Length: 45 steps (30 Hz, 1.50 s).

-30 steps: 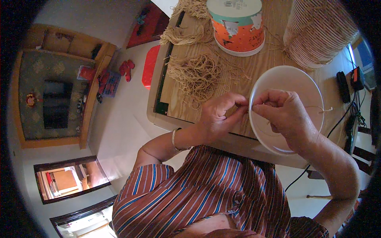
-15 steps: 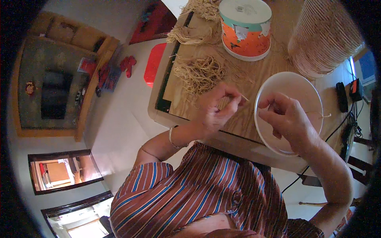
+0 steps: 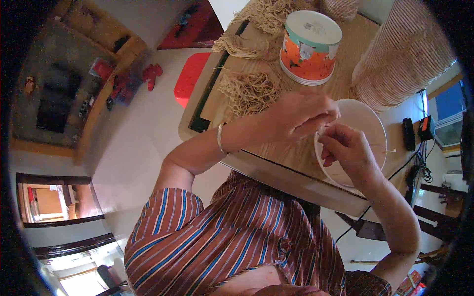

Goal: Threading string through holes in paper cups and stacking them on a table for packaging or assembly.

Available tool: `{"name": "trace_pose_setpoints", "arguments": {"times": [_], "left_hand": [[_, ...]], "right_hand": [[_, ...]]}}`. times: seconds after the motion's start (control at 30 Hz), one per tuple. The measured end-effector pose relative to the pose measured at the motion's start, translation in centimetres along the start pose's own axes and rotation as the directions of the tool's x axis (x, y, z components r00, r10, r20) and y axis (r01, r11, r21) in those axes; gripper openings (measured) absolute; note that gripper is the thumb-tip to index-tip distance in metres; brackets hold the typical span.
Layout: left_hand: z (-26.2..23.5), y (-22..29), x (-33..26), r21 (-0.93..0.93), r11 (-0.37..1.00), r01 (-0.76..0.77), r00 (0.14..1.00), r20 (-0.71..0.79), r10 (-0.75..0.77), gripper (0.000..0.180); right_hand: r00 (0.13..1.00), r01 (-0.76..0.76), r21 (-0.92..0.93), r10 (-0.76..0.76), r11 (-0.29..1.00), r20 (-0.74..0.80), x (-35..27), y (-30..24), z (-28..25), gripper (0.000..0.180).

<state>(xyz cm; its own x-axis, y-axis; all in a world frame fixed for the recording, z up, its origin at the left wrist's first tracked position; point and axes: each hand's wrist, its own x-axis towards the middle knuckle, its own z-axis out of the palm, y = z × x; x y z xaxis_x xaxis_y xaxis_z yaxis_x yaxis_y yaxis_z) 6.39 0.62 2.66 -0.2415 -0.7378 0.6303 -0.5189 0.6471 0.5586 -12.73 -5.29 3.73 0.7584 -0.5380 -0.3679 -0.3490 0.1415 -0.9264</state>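
Note:
My left hand (image 3: 311, 116), with a bangle on its wrist, is closed in a pinch above the near-left rim of a white round bowl (image 3: 371, 123). Its fingertips meet those of my right hand (image 3: 348, 148), which is closed over the bowl. A thin tan cord seems pinched between them, mostly hidden by the fingers. Another stretch of thin cord (image 3: 390, 150) shows right of my right hand, its end over the bowl's rim. Left of the bowl lies a loose pile of tan cords (image 3: 251, 91).
Behind the bowl stands an upturned orange and green tub (image 3: 308, 54). A tall ribbed stack (image 3: 402, 56) leans at the right. More tan cords (image 3: 269, 15) lie at the table's far left. Black boxes with cables (image 3: 425, 128) sit right; a red stool (image 3: 191, 76) stands beyond the left edge.
My left hand has moved right and its fingertips have come together with my right hand's. The thin pale strand end it pinched is now hidden. The whole view has shifted slightly.

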Motion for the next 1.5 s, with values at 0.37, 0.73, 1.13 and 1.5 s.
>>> {"name": "trace_pose_setpoints", "arguments": {"times": [0.37, 0.73, 1.13, 1.5], "left_hand": [[0.4, -3.5, 2.4, -0.159, 0.986, 0.051, 0.982, 0.189, -0.02, 0.013], [0.6, -3.6, 3.3, -0.183, 0.983, -0.014, 0.944, 0.322, 0.073, 0.017], [1.9, -3.7, 0.9, -0.196, 0.98, -0.046, 0.999, -0.011, 0.045, 0.013], [1.3, -0.3, -1.2, 0.31, 0.848, -0.43, 0.89, -0.011, 0.456, 0.022]], "right_hand": [[0.748, 0.351, -0.908, -0.651, 0.229, 0.125, -1.6, -0.3, 0.2, 0.039], [0.813, 0.059, -0.93, -0.523, -0.362, 0.255, -1.7, -1.5, 2.0, 0.031], [0.944, -0.317, -0.279, 0.273, 0.907, -0.186, -0.2, -4.8, -0.2, 0.023], [0.974, -0.224, 0.392, 0.202, 0.892, 0.098, 0.4, -1.0, -2.6, 0.02]]}}
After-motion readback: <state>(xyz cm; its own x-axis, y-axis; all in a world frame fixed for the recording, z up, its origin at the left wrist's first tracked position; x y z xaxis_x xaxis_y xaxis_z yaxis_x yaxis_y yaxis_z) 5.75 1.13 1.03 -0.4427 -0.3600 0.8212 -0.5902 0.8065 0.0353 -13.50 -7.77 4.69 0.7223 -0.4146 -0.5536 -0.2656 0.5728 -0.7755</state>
